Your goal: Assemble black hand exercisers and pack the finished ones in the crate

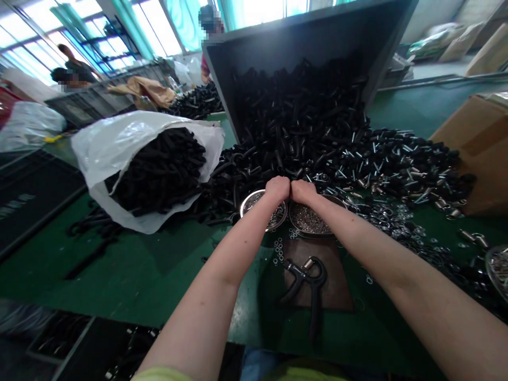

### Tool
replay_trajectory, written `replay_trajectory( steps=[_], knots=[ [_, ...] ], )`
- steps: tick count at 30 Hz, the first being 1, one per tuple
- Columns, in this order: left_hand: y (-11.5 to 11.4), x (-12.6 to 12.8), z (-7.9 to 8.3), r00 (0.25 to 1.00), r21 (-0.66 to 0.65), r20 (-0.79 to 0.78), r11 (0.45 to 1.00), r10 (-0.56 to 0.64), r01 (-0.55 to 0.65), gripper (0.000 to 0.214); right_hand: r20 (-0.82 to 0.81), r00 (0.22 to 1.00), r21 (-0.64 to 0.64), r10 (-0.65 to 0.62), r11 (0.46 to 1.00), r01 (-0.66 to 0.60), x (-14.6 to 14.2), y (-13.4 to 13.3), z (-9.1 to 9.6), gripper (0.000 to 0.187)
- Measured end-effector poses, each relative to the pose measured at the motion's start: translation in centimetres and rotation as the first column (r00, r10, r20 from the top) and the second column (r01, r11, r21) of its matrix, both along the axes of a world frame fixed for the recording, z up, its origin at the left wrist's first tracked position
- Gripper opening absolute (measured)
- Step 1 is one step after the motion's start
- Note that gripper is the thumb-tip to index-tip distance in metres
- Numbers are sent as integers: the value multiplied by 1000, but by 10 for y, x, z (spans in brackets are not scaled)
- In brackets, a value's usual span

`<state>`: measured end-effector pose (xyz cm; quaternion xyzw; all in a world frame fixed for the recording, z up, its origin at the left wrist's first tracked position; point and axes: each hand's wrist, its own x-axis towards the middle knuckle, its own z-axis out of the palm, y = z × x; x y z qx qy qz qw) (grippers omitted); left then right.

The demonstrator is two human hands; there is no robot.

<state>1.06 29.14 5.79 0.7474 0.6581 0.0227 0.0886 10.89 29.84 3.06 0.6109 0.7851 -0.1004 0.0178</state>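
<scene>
My left hand and my right hand are stretched out side by side, almost touching, at the near edge of the black parts pile. Both look closed, backs toward me; their fingertips and anything in them are hidden. Below my left hand is a round metal bowl of small shiny parts. Under my right hand stands a second bowl full of tiny metal pieces. Closer to me, a black hand gripper with a coil spring lies on a brown square mat. Several small washers lie beside the mat.
A grey crate tipped toward me spills black handles. Left of it lies a white sack of black parts. Springs and bolts are strewn to the right, near a cardboard box. Other people are in the background.
</scene>
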Motion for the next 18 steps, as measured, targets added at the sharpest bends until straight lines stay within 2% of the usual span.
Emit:
replay_trajectory(
  steps=[10, 18],
  knots=[
    [10, 6, -16, 993, -74, -104, 995, 56, -63, 28, -4, 999, 2, -46, 999, 46, 3, 4, -3, 28],
    [9, -5, -14, 997, -62, -53, 997, 52, -55, 25, -36, 999, -9, -33, 999, 32, 4, 2, 1, 29]
  ],
)
